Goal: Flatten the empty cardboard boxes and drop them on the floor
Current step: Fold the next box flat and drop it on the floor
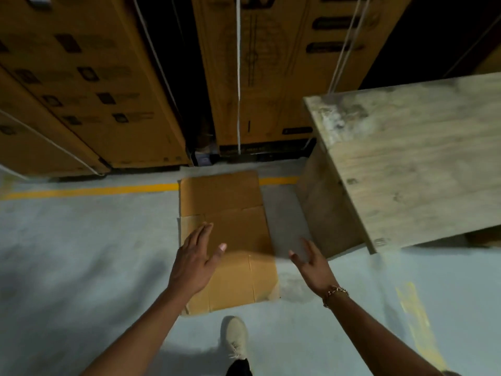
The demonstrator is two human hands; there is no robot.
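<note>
Your left hand point(193, 263) and right hand point(311, 263) are both spread open, fingers straight, holding nothing. Past them the flattened box point(230, 202) lies on the grey floor point(81, 240), near the wooden table point(406, 158). It looks light, stiff in the panels and floppy at the creases; take it by a long edge
</note>
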